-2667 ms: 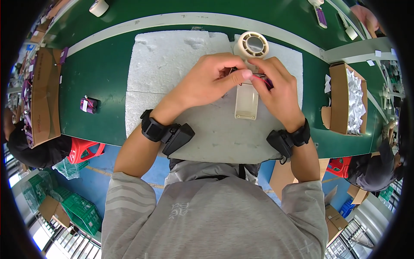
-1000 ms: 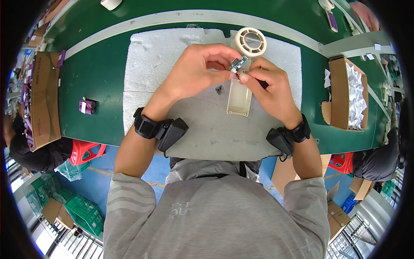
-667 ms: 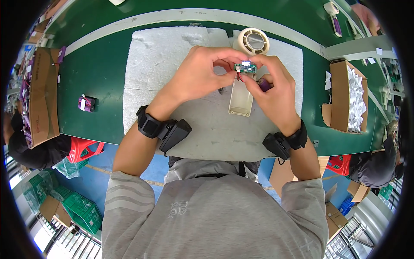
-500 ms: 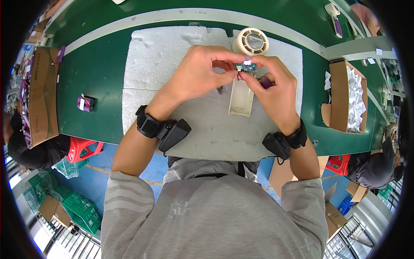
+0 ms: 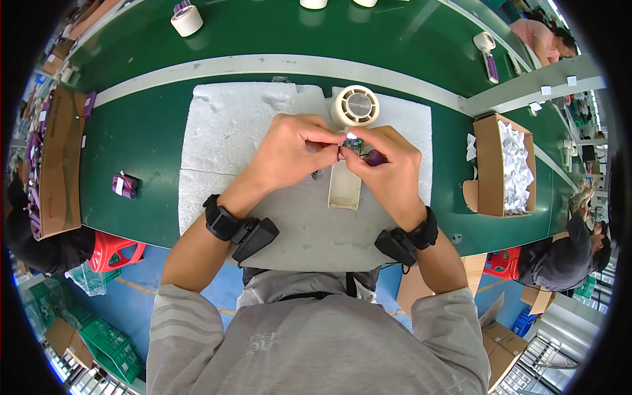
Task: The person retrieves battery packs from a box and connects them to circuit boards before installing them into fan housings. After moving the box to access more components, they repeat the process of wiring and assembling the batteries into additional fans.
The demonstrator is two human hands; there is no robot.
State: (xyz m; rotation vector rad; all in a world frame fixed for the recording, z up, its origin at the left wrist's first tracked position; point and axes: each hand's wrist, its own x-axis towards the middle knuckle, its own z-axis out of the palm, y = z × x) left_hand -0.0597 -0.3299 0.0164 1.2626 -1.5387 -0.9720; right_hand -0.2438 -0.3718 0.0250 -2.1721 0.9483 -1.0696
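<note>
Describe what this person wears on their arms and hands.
Both hands, left and right, are bare, without gloves. Each wrist carries a black strap with a boxy black device, left and right. Grey sleeves are pushed up, the left one striped white.

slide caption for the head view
Both hands, left hand and right hand, pinch a small circuit board above a cream fan housing.
</note>
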